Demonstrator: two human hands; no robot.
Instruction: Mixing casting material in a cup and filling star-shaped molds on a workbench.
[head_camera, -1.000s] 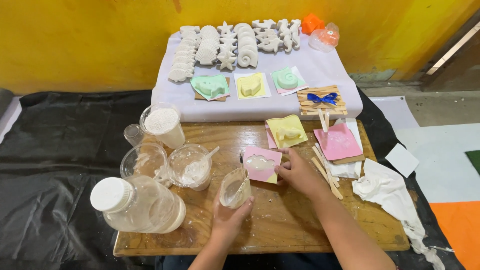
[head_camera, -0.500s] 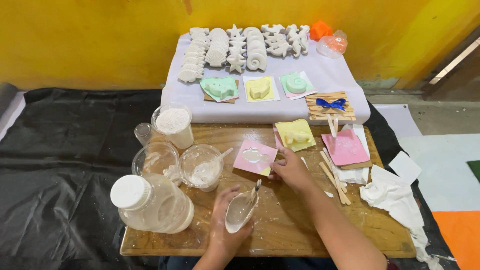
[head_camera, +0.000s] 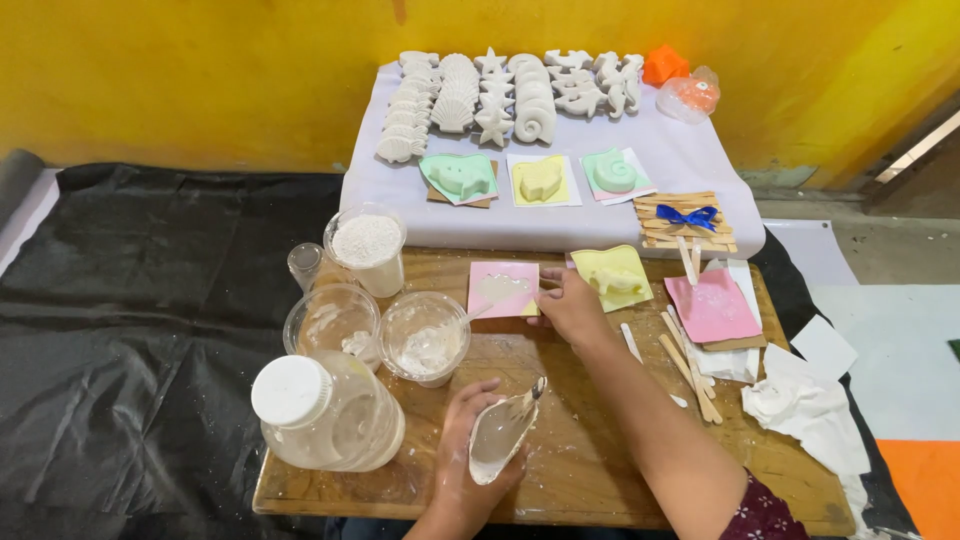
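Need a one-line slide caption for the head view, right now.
Left hand holds a plaster-coated cup; right hand steadies a pink mould on the wooden table.

— What's the bench (head_camera: 600, 470) made of?
— Bare wood, matt, smeared with white. The jar (head_camera: 330, 415) is clear glossy plastic.
— And the black sheet (head_camera: 130, 330)?
— Shiny, wrinkled plastic. The white shapes (head_camera: 500, 95) look chalky and matt.
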